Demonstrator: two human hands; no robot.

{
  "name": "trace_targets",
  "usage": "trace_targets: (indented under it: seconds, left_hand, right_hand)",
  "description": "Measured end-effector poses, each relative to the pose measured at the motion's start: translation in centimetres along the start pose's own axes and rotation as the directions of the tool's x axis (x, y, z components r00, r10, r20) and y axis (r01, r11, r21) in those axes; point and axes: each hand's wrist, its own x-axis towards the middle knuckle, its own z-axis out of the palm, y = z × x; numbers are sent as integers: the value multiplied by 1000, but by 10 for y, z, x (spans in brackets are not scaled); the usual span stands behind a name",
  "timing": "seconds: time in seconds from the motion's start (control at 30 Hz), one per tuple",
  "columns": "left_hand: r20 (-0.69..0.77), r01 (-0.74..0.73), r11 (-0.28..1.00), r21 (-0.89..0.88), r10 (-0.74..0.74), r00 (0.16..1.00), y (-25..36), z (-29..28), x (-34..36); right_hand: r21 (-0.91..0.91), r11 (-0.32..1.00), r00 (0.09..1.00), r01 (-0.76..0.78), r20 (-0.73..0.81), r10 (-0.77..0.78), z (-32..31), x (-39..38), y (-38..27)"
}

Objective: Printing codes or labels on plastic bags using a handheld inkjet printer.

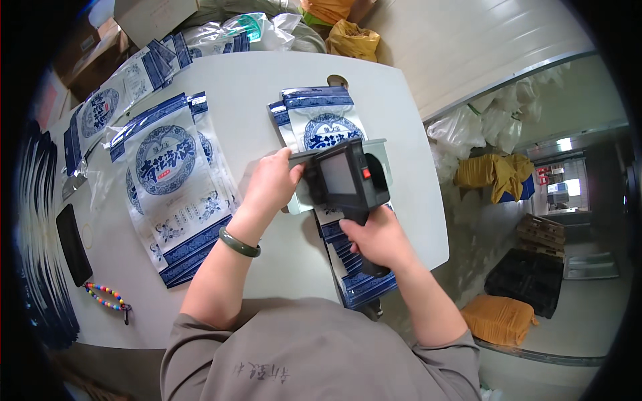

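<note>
My right hand (380,239) is wrapped round the handle of a black handheld printer (343,179) with a small screen and a red button. Beneath the printer a light grey plate (381,155) shows at its edges. The fingers of my left hand (269,179) close on the plate's left side, next to the printer; the fingertips are partly hidden. Plate and printer sit over a stack of blue-and-white printed pouches (328,117), whose lower ends fan out below my right hand. A green bangle (239,242) is on my left wrist.
Another pouch stack (167,174) lies left on the white table (301,267). Beyond it are a black phone (73,244) with a beaded strap (103,292) and a long row of pouches (43,234). More pouches (100,110) and clear plastic bags (274,30) lie behind.
</note>
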Motion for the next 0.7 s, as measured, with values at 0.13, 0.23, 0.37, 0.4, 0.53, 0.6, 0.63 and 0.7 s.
trace_targets:
  seconds: [0.13, 0.23, 0.37, 0.4, 0.53, 0.6, 0.63, 0.7]
  left_hand:
    - [22, 22, 996, -88, -20, 1000, 6, -3, 1]
    - [39, 40, 997, -62, -38, 999, 10, -8, -2]
    - [102, 139, 985, -102, -128, 986, 9, -14, -3]
    - [90, 134, 986, -94, -125, 988, 2, -12, -3]
    - [102, 54, 977, -205, -34, 994, 8, -16, -18]
    - [176, 31, 970, -243, 13, 984, 19, -14, -34]
    - [194, -6, 975, -223, 50, 980, 21, -10, -43]
    - [231, 53, 983, -177, -11, 973, 37, -8, -62]
  right_hand:
    - [54, 997, 998, -50, -42, 53, -23, 6, 2]
    - [116, 990, 993, -76, -82, 86, -46, 12, 28]
    - [392, 920, 949, -4, -288, 127, -68, 6, 65]
    - [498, 862, 944, 91, -320, 86, -69, 3, 73]
    - [720, 625, 907, 301, -418, 44, -65, 3, 98]
    - [764, 537, 898, 357, -438, 27, -61, 4, 109]
    - [790, 456, 884, 410, -467, 14, -58, 3, 115]
    - [881, 402, 966, 251, -257, -38, -61, -7, 123]
